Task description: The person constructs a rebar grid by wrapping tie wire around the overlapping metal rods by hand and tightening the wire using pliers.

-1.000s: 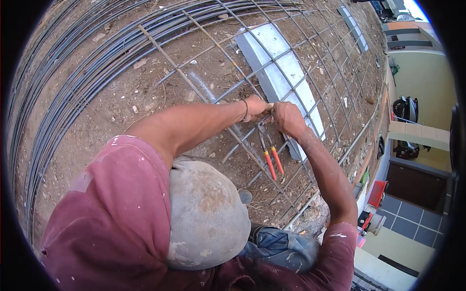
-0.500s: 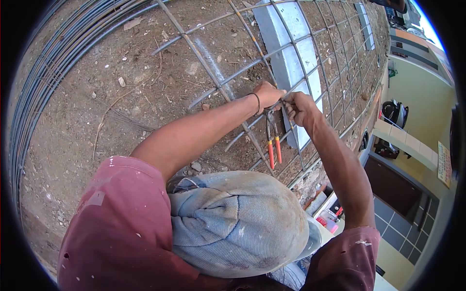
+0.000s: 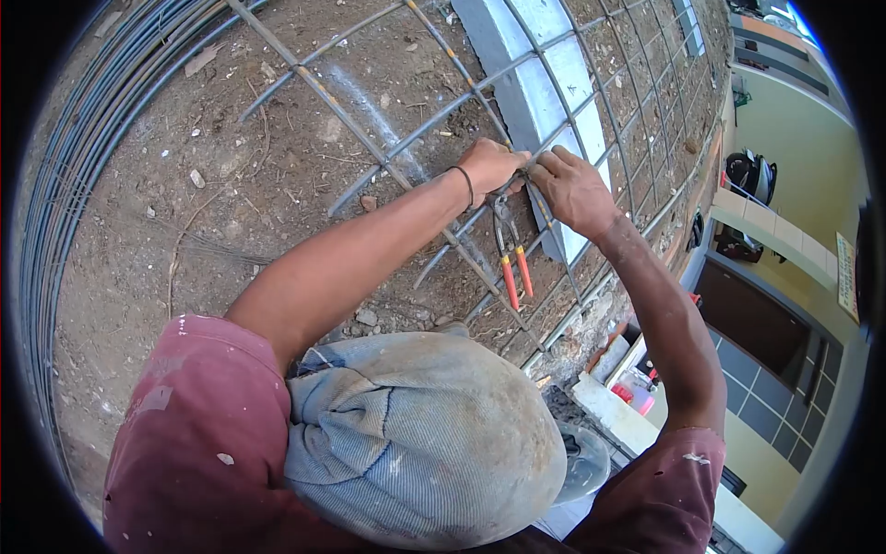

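Observation:
My left hand [image 3: 494, 168], with a dark band at the wrist, is closed at a crossing of the rebar mesh [image 3: 471, 83]. My right hand [image 3: 574, 194] meets it fingertip to fingertip, its thumb and fingers pinched together at the same crossing. Whatever small thing lies between the fingers is hidden. Just below my left hand hang pliers [image 3: 501, 214] with red-orange handles pointing down. Their jaws are close to the bars and my left fingers; I cannot tell whether the hand or the mesh supports them.
A pale concrete strip [image 3: 531, 88] runs beneath the mesh. Long loose rods [image 3: 55, 212] lie in a bundle on the soil at the left. My denim-covered knee [image 3: 425, 434] is below the hands. A low wall and a house with a brown door [image 3: 757, 314] stand right.
My right hand has turned so that its back faces up more. The view has shifted, and the hands, pliers and mesh appear slightly further left.

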A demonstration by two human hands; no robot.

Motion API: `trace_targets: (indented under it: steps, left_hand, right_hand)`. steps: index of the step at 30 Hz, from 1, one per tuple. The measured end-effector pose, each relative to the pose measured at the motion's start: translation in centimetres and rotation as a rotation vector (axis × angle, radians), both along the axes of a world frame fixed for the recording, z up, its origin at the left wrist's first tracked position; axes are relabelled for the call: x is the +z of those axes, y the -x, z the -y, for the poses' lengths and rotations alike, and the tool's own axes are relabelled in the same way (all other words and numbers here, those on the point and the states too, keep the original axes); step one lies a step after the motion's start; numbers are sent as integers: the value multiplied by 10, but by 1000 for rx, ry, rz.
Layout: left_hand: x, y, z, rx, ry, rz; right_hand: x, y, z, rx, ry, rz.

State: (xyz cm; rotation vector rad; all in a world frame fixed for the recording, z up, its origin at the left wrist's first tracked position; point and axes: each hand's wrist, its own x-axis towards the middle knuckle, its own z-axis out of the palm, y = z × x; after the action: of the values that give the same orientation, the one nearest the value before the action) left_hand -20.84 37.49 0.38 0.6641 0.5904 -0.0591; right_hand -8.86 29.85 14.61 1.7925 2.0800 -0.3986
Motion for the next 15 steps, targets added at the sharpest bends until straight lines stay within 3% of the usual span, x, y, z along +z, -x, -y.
trace_targets:
  steps: [2, 4, 7, 9, 10, 12, 13, 15]
  left_hand:
    - [6, 5, -1, 18, 41, 21]
    - [5, 6, 0, -52, 21, 7]
    - [3, 2, 0, -6, 114, 37]
    - [4, 2, -1, -4, 113, 36]
    - [3, 3, -1, 13, 130, 37]
    - [4, 4, -2, 3, 113, 19]
    - [6, 4, -2, -6, 103, 6]
    - [10, 6, 0, 1, 113, -5]
  right_hand:
    - [-5, -3, 2, 234, 32, 28]
    - [-5, -4, 2, 249, 45, 46]
    - [-11, 8, -4, 79, -41, -2]
    - [-14, 15, -12, -585, 96, -21]
    - [-15, 18, -14, -587, 90, -28]
    - [-11, 24, -15, -989, 54, -127]
    - [-1, 26, -14, -1014, 91, -153]
    - [-13, 30, 22, -821, -299, -64]
